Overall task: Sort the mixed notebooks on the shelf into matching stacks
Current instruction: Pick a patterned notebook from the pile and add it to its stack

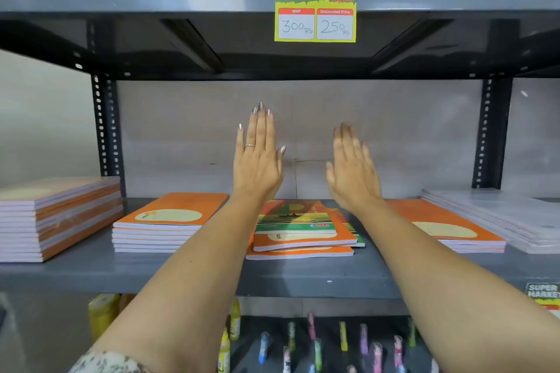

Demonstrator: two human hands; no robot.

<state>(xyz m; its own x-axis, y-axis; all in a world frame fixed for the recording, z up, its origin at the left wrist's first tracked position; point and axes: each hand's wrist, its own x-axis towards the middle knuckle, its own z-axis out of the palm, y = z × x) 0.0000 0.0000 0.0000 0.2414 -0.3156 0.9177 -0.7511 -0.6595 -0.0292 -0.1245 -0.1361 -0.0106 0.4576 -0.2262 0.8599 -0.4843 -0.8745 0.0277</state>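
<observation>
A mixed pile (303, 233) of orange and green notebooks lies askew in the middle of the grey shelf (212, 275), a green-covered one on top. A neat orange stack (169, 221) sits to its left and another orange stack (442, 227) to its right. My left hand (257, 160) and my right hand (353, 166) are both raised above the mixed pile, flat, fingers straight and pointing up, holding nothing and touching no notebook. The right hand looks blurred.
A wrapped orange bundle (54, 215) sits at the far left and a wrapped pale bundle (500, 218) at the far right. A price tag (315, 12) hangs from the upper shelf. Small coloured bottles (318, 345) fill the shelf below.
</observation>
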